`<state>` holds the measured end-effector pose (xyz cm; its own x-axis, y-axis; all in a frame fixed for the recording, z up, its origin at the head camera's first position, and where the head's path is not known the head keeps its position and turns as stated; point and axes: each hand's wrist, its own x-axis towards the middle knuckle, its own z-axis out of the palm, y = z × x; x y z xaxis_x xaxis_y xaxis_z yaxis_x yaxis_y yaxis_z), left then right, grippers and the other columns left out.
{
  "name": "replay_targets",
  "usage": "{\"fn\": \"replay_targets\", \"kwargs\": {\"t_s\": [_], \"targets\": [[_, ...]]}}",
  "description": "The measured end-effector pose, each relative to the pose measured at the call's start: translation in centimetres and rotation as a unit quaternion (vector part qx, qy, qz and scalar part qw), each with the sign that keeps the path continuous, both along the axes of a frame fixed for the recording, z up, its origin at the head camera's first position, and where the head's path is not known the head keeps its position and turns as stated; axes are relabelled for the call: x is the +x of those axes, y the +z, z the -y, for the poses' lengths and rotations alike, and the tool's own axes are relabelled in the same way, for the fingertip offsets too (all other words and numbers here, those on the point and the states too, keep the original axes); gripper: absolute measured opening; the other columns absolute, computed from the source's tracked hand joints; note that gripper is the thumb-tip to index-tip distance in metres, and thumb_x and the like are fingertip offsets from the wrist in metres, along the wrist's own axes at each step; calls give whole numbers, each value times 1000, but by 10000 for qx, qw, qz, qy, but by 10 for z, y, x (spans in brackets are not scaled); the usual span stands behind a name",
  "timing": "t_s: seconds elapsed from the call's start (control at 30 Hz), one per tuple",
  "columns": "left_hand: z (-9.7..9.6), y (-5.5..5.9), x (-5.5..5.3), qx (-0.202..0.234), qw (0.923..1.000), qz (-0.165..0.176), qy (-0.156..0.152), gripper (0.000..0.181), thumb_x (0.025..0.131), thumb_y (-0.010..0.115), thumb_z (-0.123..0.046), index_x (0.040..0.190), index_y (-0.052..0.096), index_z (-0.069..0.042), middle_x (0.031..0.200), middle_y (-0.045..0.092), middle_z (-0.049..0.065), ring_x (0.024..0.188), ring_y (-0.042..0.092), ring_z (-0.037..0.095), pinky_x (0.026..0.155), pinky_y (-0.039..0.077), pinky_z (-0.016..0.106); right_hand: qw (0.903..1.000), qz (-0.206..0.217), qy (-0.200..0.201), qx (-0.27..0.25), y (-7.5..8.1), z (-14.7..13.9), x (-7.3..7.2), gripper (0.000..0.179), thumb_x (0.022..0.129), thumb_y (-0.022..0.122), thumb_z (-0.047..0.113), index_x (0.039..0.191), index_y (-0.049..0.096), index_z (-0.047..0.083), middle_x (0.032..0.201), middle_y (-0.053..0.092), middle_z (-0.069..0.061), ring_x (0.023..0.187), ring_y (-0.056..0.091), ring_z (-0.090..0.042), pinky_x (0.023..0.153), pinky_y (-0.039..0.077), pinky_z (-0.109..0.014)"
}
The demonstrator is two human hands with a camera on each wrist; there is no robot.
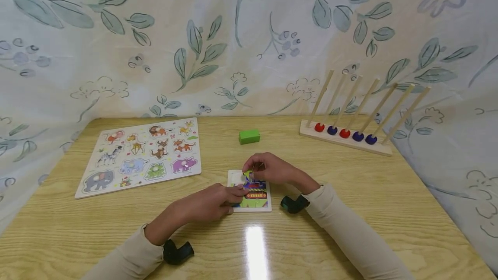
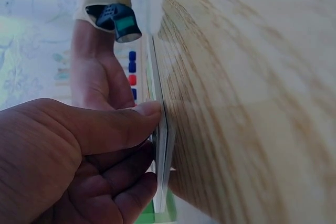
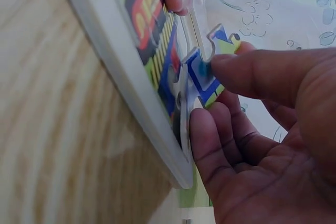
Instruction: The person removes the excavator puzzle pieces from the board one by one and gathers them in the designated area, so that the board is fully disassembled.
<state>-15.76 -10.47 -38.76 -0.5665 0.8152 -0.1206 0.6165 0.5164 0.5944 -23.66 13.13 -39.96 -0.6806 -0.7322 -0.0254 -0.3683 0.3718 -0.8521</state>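
Note:
A small jigsaw puzzle (image 1: 256,210) in a white frame lies on the table, its picture a colourful vehicle with red, yellow and blue parts. My left hand (image 1: 212,202) holds it at the left side, thumb at the frame's near edge and fingertips over the picture. Between the thumb and fingers of my right hand (image 1: 274,170) is a blue, white and yellow-green puzzle piece (image 3: 223,43). It is tilted above the far part of the frame, where a pale bare patch shows at the upper left in the head view. Fingers partly cover the picture.
An animal peg puzzle board (image 1: 144,154) lies at the back left. A green block (image 1: 249,136) sits behind the jigsaw. At the back right stands a wooden rack (image 1: 346,139) with tall rods and several red and blue beads. A patterned cloth (image 1: 249,55) hangs behind the table.

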Motion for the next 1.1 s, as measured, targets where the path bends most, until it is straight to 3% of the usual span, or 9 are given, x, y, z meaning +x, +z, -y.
{"fn": "replay_targets", "kwargs": {"t_s": [0.7, 0.97, 1.1], "targets": [[1, 0, -3, 61, 10000, 27, -1, 41, 93, 62, -1, 134, 57, 1, 146, 46, 4, 135, 39, 21, 104, 40, 38, 9994, -188, -273, -46, 6, -6, -4, 21, 93, 61, -1, 107, 73, 9, 102, 67, 2, 89, 57, -15, 77, 48, -28], [0, -1, 0, 24, 9999, 143, 29, 41, 95, 61, -3, 135, 57, -1, 147, 46, 3, 135, 39, 21, 105, 39, 39, 9953, 872, -300, -284, 2, -14, -1, 22, 94, 59, 3, 113, 70, 4, 110, 67, -4, 92, 58, -19, 81, 49, -30], [1, -1, 0, -52, 9997, 164, 153, 41, 95, 61, -5, 136, 57, -3, 147, 45, 0, 135, 39, 19, 105, 39, 39, 9934, 1063, -325, -274, -1, -14, 2, 22, 95, 58, 5, 114, 69, 3, 109, 67, -5, 90, 60, -18, 80, 51, -30]]}}
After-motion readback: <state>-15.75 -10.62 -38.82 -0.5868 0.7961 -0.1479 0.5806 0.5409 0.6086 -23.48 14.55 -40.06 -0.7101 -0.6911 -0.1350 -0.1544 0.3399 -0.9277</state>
